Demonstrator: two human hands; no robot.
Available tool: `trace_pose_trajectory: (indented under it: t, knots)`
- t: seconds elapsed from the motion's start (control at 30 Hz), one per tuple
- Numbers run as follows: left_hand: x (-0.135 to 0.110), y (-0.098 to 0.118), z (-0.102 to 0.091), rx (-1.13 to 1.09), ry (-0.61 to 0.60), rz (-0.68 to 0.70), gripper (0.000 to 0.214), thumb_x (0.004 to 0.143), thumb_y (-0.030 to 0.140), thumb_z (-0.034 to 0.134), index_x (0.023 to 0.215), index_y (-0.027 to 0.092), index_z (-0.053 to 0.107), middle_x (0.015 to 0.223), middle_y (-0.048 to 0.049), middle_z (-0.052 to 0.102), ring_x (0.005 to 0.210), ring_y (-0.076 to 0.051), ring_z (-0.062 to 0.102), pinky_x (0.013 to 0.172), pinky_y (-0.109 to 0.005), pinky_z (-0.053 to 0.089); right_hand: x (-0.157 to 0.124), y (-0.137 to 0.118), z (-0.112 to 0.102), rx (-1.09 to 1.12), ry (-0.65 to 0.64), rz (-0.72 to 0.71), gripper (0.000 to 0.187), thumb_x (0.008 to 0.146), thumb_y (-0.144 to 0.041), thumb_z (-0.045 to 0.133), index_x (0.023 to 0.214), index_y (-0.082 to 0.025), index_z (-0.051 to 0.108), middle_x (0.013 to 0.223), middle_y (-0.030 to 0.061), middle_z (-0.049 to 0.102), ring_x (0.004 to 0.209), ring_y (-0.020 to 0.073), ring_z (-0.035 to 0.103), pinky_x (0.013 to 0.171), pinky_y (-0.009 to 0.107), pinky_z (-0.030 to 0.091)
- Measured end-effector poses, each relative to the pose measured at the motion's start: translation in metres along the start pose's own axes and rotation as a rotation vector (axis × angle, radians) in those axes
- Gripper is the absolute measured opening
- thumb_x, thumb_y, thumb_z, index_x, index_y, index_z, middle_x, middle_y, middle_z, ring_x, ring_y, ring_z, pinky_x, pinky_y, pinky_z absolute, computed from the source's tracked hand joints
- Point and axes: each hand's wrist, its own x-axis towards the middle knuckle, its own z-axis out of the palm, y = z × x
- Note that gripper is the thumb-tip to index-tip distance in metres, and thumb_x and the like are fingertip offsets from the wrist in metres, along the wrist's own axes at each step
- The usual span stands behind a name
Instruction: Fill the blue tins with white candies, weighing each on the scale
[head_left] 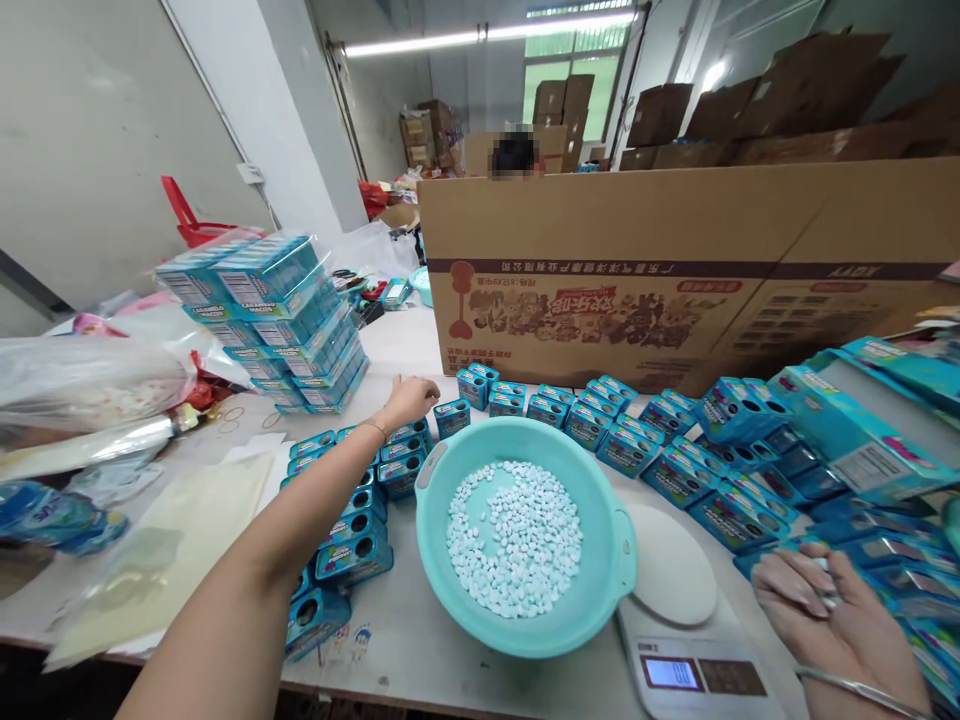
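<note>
A turquoise basin point(427, 560) stands in the middle of the table, its bottom covered by many small pale candies point(536, 540). Beyond its far left rim, my left hand point(411, 400) is stretched out beside a small blue box point(452, 418) with a dark round hole. Its fingers are loosely bent, and I see nothing in them. My right hand point(817, 590), palm up at the right, has its fingers curled around several pale candies. Between the basin and that hand lies a white kitchen scale point(671, 565), whose display reads 0.0.
Rows of blue boxes point(352, 560) flank the basin on the left, and more point(675, 475) curve around behind and right. Shrink-wrapped packs point(277, 320) are stacked at the left. A large carton point(675, 240) walls the far edge; a person's head point(514, 153) shows above it.
</note>
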Motion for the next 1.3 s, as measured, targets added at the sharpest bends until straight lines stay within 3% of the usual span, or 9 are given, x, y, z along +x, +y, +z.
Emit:
trace_pose_trajectory:
  t: [0.23,0.47,0.73,0.9,1.07,1.2,1.3]
  knots:
    - [-0.004,0.022,0.03,0.139,0.012,0.034,0.025,0.08,0.014,0.044,0.078,0.019,0.068,0.092,-0.0113,0.071,0.101,-0.029,0.057,0.101,-0.055,0.023,0.0,-0.003,-0.002,0.044,0.039,0.001,0.018,0.088,-0.008,0.037,0.075,-0.018,0.044,0.046,-0.0082,0.039,0.03,0.0061,0.034,0.031,0.016,0.036]
    - [0.002,0.025,0.026,0.234,0.031,0.015,0.026,0.081,0.018,0.045,0.095,0.018,0.067,0.102,-0.0149,0.068,0.105,-0.03,0.055,0.092,-0.045,0.033,0.0,-0.006,-0.015,0.057,0.018,0.018,0.011,0.085,-0.01,0.048,0.078,-0.018,0.046,0.048,-0.0092,0.038,0.031,0.0051,0.033,0.033,0.015,0.035]
    - [-0.001,0.029,0.025,0.265,0.007,0.003,0.028,0.077,0.012,0.044,0.089,0.016,0.069,0.094,-0.0171,0.069,0.101,-0.031,0.057,0.09,-0.043,0.034,-0.002,-0.006,-0.014,0.089,0.044,0.022,0.013,0.085,-0.012,0.048,0.075,-0.019,0.046,0.046,-0.0084,0.037,0.03,0.0049,0.032,0.031,0.014,0.033]
    - [0.006,0.035,0.025,0.222,0.053,0.022,0.031,0.081,0.016,0.041,0.089,0.019,0.07,0.097,-0.0136,0.07,0.102,-0.029,0.058,0.101,-0.046,0.027,-0.007,-0.006,-0.008,0.111,0.09,0.017,0.017,0.089,-0.012,0.039,0.075,-0.019,0.046,0.045,-0.0072,0.039,0.029,0.0059,0.032,0.03,0.015,0.034]
    - [0.015,0.044,0.031,0.135,0.081,0.041,0.029,0.084,0.022,0.042,0.092,0.023,0.069,0.099,-0.0054,0.072,0.101,-0.024,0.06,0.1,-0.041,0.033,-0.006,-0.006,-0.011,0.142,0.099,0.034,0.019,0.09,-0.012,0.036,0.074,-0.019,0.045,0.045,-0.0075,0.038,0.029,0.0056,0.032,0.029,0.015,0.033]
    - [0.025,0.043,0.031,0.12,0.097,0.034,0.034,0.088,0.024,0.036,0.101,0.023,0.067,0.105,-0.0055,0.07,0.103,-0.023,0.059,0.096,-0.037,0.04,-0.001,-0.01,-0.022,0.122,0.083,0.031,0.013,0.086,-0.013,0.047,0.075,-0.019,0.045,0.046,-0.0083,0.039,0.03,0.0054,0.033,0.031,0.015,0.033]
    - [0.045,0.042,0.025,0.124,0.112,0.056,0.04,0.089,0.023,0.036,0.124,0.023,0.054,0.122,-0.0075,0.062,0.114,-0.024,0.053,0.097,-0.034,0.041,0.004,-0.012,-0.029,0.121,0.098,0.014,0.012,0.085,-0.012,0.047,0.076,-0.02,0.045,0.047,-0.0082,0.039,0.03,0.0056,0.033,0.03,0.015,0.033]
